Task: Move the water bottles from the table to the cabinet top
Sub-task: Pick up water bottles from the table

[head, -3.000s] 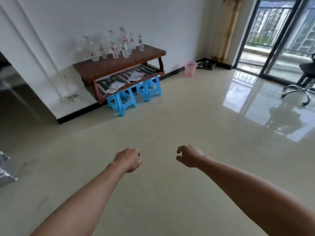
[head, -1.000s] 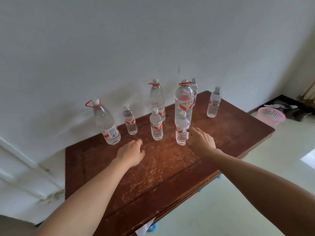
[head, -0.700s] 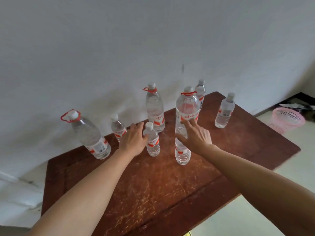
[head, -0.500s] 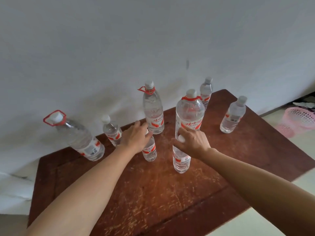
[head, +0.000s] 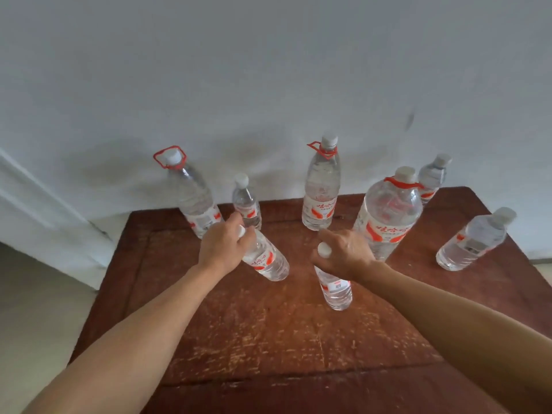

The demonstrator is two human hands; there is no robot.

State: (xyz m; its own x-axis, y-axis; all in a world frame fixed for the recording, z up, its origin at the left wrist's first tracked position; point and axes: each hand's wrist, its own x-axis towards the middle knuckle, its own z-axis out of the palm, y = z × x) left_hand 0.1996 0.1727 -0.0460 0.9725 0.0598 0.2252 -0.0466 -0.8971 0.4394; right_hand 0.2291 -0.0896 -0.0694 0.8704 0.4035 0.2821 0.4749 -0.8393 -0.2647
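My left hand is clamped round the neck of one small bottle and my right hand round another, both just in front of the big handled bottle. Gripping near the caps lets me lift two together off the bench.

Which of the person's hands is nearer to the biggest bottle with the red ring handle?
Right. The right hand grips a small bottle just beside the biggest bottle; the left hand is farther away, holding another small bottle.
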